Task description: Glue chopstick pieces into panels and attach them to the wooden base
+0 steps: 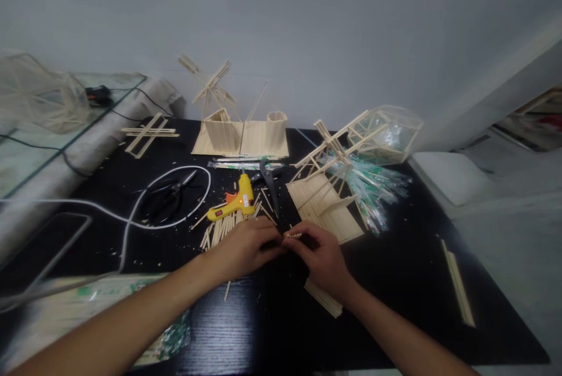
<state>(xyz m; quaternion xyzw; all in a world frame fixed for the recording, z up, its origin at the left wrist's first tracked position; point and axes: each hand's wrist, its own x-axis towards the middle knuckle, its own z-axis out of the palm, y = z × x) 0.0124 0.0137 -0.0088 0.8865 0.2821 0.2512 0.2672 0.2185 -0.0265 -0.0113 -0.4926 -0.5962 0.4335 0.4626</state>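
My left hand and my right hand meet over the middle of a black table. Both pinch a short piece of wooden stick between their fingertips. Loose wooden sticks lie just behind my left hand. A yellow glue gun with an orange tip rests beyond them. A flat bundle of sticks lies under my right wrist.
Stick models stand behind: a windmill house on a base, a flat panel with a frame, a crossed frame. Two pairs of black scissors, a white cable, plastic wrappers and a stick packet lie around.
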